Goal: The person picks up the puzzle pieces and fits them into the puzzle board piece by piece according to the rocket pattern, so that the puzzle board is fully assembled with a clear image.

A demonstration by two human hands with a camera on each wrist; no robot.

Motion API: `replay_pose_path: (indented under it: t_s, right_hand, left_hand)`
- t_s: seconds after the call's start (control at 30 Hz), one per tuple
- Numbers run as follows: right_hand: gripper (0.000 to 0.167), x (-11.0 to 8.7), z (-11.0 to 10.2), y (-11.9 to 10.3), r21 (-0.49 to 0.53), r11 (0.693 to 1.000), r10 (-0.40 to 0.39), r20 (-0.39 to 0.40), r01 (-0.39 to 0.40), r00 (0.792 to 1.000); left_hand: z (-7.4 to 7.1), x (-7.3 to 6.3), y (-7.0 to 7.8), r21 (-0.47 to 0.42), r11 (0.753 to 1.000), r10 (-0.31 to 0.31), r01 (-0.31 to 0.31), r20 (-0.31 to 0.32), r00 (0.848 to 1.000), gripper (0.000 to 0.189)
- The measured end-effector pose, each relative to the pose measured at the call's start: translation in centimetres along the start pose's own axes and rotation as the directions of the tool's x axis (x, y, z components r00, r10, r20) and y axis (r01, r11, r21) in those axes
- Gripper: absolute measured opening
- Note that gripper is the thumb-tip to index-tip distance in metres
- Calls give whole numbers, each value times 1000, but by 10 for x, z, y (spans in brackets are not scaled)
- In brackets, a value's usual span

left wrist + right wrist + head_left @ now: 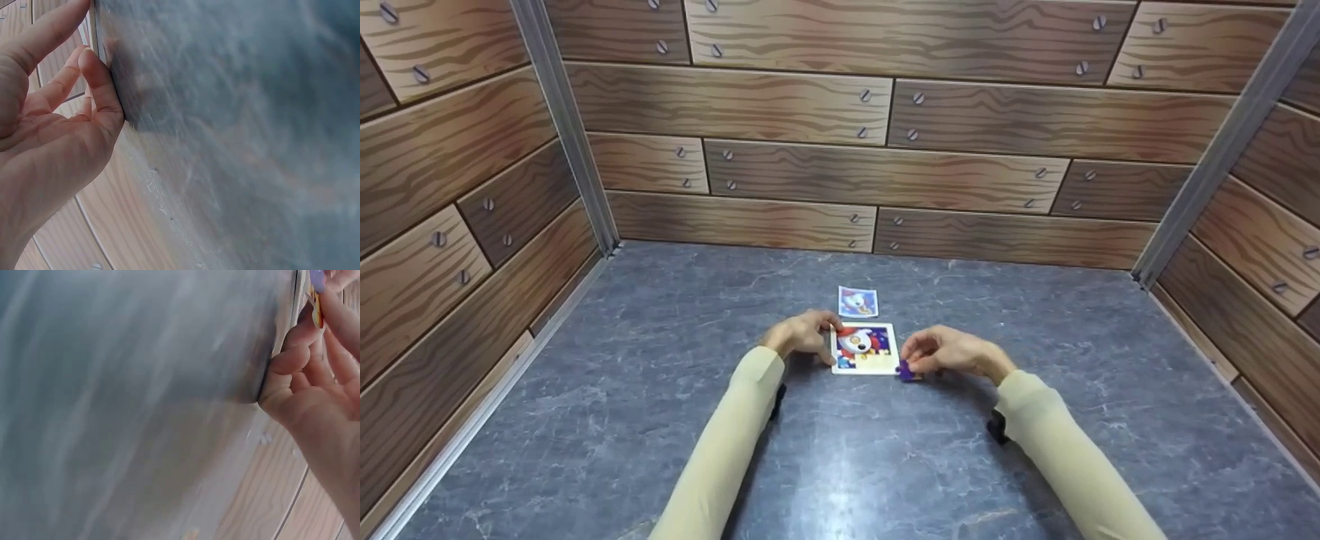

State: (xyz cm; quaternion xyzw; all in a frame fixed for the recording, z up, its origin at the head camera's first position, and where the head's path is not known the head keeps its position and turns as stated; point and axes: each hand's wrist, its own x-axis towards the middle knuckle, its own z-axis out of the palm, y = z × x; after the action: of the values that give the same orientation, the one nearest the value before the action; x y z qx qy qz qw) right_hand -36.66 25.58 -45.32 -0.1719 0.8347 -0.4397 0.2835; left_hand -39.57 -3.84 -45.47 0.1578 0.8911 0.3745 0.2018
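A small jigsaw puzzle in a white tray [894,345] lies on the table in the head view, showing a white cartoon character with a red hat; its lower right is cream and bare of picture. My left hand [802,334] rests along the tray's left edge, its fingers near the upper corner and its thumb near the lower one. By the tray's lower right corner, my right hand [952,351] pinches a purple puzzle piece [906,370]. The right wrist view shows that piece [318,280] edge-on, purple with yellow, between thumb and fingers.
Just behind the tray lies a small picture card [858,301] with a similar character. The grey marbled tabletop [660,420] is bounded by wood-plank-patterned walls [780,165] at the back and both sides.
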Motion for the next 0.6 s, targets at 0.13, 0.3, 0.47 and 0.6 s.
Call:
replay_pose_path:
  t_s: [0.13,0.3,0.47,0.6]
  right_hand:
    - [20,9,10,-9,-21,999,-42,-13,42,999]
    - [20,17,20,-17,-25,995,-102,-38,102,994]
    - [20,26,27,-26,-48,982,-188,-89,184,978]
    - [21,34,32,-33,-76,974,-220,-109,213,969]
  left_hand:
    - [-2,1,1,11,1000,-20,20,-5,1000,56]
    - [-2,2,3,16,1000,-25,25,-13,1000,56]
    - [-1,1,2,19,1000,-17,17,-3,1000,56]
    - [0,-1,1,20,1000,-9,9,-13,1000,57]
